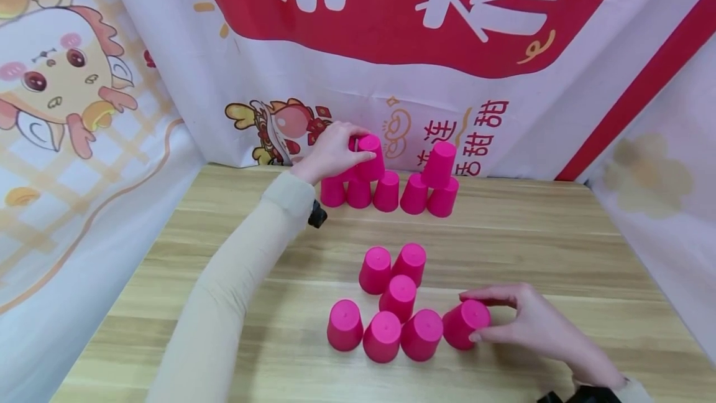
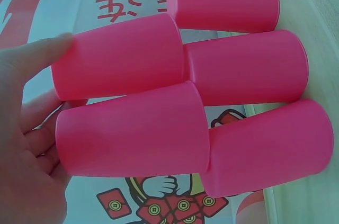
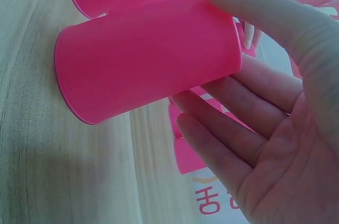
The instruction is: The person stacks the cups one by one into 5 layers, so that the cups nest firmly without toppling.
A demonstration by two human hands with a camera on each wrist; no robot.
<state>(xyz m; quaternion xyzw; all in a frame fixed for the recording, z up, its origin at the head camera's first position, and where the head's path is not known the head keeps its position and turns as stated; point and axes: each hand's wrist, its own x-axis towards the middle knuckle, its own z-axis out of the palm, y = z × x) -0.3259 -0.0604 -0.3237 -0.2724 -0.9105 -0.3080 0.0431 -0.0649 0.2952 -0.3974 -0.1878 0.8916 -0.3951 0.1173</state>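
Pink plastic cups stand upside down on the table. At the back, my left hand (image 1: 332,151) pinches an upper-tier cup (image 1: 370,159) between thumb and fingers. In the left wrist view that cup (image 2: 119,57) rests against the lower row, with another upper cup (image 2: 132,131) beside it. At front right, my right hand (image 1: 526,322) holds the end cup (image 1: 465,325) of the front row by its closed end. The right wrist view shows the thumb on one side of this cup (image 3: 148,60) and the fingers on the other.
A separate upper cup (image 1: 439,165) sits on the right end of the back row. Between the rows stand three cups, one being the middle cup (image 1: 398,297). Several cups line the front, including the left cup (image 1: 345,325). A printed cloth (image 1: 358,79) hangs behind the wooden table (image 1: 531,235).
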